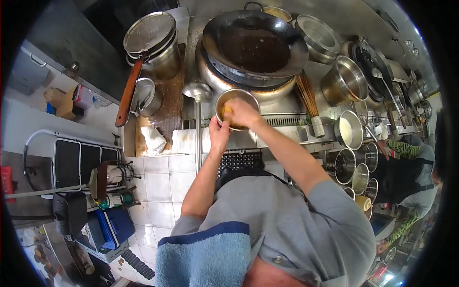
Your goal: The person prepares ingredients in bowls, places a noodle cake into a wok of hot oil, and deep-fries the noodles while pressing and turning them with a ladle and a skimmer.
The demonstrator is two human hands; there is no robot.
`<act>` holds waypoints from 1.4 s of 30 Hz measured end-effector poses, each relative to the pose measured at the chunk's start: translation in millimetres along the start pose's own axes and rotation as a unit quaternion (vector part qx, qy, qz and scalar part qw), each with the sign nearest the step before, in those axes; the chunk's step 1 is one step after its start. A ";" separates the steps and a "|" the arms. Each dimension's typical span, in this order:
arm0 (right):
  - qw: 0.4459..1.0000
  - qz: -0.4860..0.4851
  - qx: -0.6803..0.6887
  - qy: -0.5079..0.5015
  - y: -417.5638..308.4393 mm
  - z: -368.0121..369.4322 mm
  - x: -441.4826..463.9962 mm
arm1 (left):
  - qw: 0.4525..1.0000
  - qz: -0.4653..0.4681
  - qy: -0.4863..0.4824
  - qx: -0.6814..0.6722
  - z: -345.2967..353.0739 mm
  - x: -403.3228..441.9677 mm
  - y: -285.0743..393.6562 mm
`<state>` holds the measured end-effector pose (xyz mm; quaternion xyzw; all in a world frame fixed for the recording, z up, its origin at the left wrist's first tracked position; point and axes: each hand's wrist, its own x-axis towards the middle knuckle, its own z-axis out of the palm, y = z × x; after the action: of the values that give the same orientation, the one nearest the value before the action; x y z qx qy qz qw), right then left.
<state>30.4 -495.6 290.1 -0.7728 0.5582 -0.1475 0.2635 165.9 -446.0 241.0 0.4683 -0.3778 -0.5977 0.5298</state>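
My left hand (219, 135) grips the near-left rim of a small metal bowl (239, 93) at the front edge of the steel worktop (191, 71), while my right hand (242, 114) reaches inside to yellow food (227, 111); whether its fingers are closed on the food, I cannot tell. Just left of the bowl is a long-handled ladle (197, 91); beyond it, a large wok (255, 43) containing dark liquid sits over the burner. A bamboo brush (308, 101) stands to the right, near a deep pot (345, 81). Farther left, a wooden-handled strainer (149, 31) rests atop a pot, and a white cloth (153, 139) lies on a brown board (168, 98). At far right, another person (406, 167) stands by more bowls.
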 end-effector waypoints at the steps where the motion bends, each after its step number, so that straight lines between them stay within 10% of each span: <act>1: 0.999 -0.046 0.012 -0.001 -0.2 11.9 2.7 | 1.000 -0.002 0.007 -0.001 0.1 0.5 2.4; 6: 0.996 -0.013 -0.066 0.065 -16.5 -7.2 11.1 | 0.999 0.036 0.004 0.020 -11.9 -1.1 20.3; 9: 0.987 -0.068 -0.107 -0.103 -50.4 -35.6 10.7 | 0.996 0.072 0.016 0.059 -22.7 -6.4 41.2; 11: 0.975 -0.188 -0.086 0.082 -62.8 -50.6 16.9 | 0.997 0.060 0.011 0.040 -26.4 -11.5 71.6; 18: 0.894 -0.383 0.083 0.217 -103.2 -128.2 53.8 | 0.987 0.139 0.015 0.084 -7.8 15.1 188.4; 27: 0.891 -0.381 -0.027 0.244 -6.4 -196.4 151.9 | 0.938 0.214 -0.037 0.269 95.7 165.8 245.3; 29: 0.933 -0.291 -0.071 0.200 31.3 -193.8 166.7 | 0.798 0.393 -0.005 0.457 104.0 215.9 215.0; 33: 0.915 -0.303 -0.142 0.227 94.1 -182.4 177.1 | 0.781 0.326 0.031 0.532 157.4 230.1 188.2; 42: 0.949 -0.179 -0.193 0.174 102.8 -284.0 131.9 | 0.490 0.490 -0.001 0.721 185.9 223.9 278.6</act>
<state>-154.6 -712.9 454.8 -0.8585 0.4653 -0.2142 -0.0231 65.3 -718.0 520.7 0.4261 -0.8459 0.2389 0.2143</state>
